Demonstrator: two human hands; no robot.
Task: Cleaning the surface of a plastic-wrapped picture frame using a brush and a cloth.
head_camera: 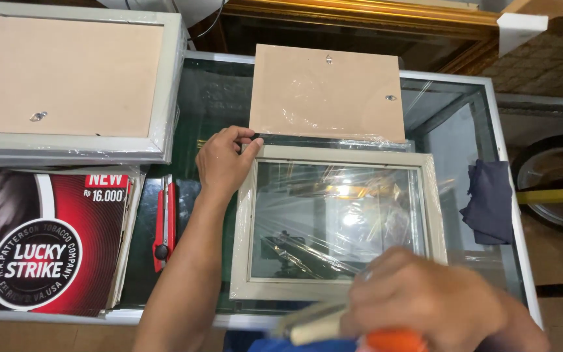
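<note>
Right hand [425, 303], blurred, is clenched around an orange-tipped tool [360, 329]. Just beyond it lies a pale, film-wrapped glazed frame [337, 225], pinched at its far-left corner by the left hand [223, 160].

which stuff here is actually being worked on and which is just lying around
In hand:
- pale picture frame, left hand on its top corner
- orange-tipped tool in the blurred right hand
- backing board just behind the frame

Lying about:
- red cutter
- dark cloth
- larger grey frame
- printed poster
</note>
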